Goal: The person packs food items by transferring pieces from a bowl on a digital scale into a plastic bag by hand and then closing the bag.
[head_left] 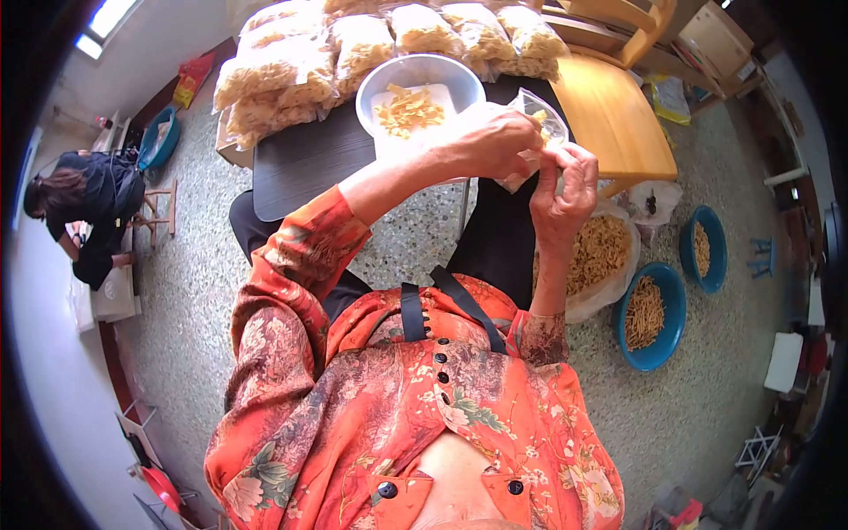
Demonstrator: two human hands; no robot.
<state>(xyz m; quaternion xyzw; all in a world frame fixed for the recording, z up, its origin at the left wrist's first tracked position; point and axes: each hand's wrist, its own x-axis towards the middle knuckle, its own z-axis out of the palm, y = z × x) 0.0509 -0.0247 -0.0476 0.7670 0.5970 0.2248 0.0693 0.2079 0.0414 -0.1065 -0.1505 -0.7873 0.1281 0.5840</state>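
A clear plastic bag (541, 108) with a few yellowish dried pieces in it is held up between my two hands, over the table's right edge. My left hand (499, 141) reaches across from the left, its fingers closed on the bag. Beside it, my right hand (568, 181) pinches the bag between thumb and fingers. Just left of the bag, a pale round basin (364, 108) stands on the dark table (305, 168). Yellowish flat dried pieces (411, 112) lie in the basin, partly hidden by my left forearm.
Filled clear bags (283, 75) are piled along the table's far side. A wooden chair (609, 115) stands at right. On the floor are a large open sack (601, 252) of pieces and blue basins (667, 340) with stick-like pieces. Another person (93, 199) sits far left.
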